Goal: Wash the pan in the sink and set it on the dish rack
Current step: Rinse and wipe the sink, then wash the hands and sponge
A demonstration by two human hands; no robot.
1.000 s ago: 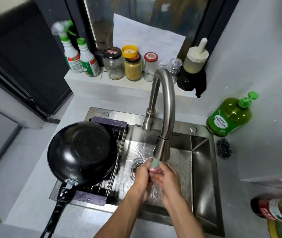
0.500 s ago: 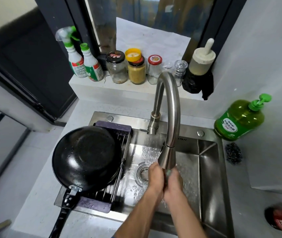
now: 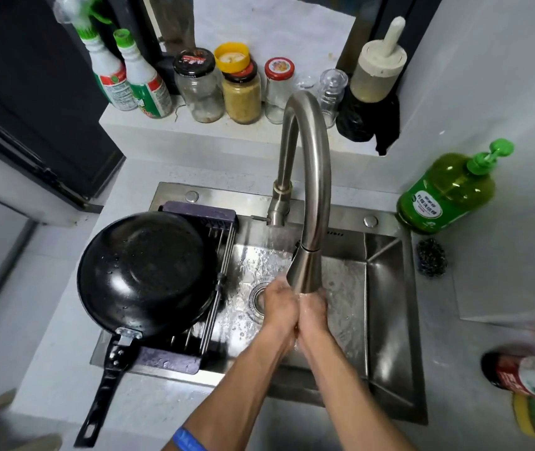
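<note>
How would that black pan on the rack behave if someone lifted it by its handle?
The pan would probably feel front-heavy: its wide bowl sits far from the long thin handle. Water drops on it suggest a slippery grip. It looks rigid, and lies upside down on the dish rack.

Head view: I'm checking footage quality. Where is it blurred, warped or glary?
Head view: wide-angle bending bows the sink rim and walls; blur smears the bottom corners and the red-labelled bottle; soft glare shows on the faucet and upturned pan; both hands under the water stay fairly sharp.
</note>
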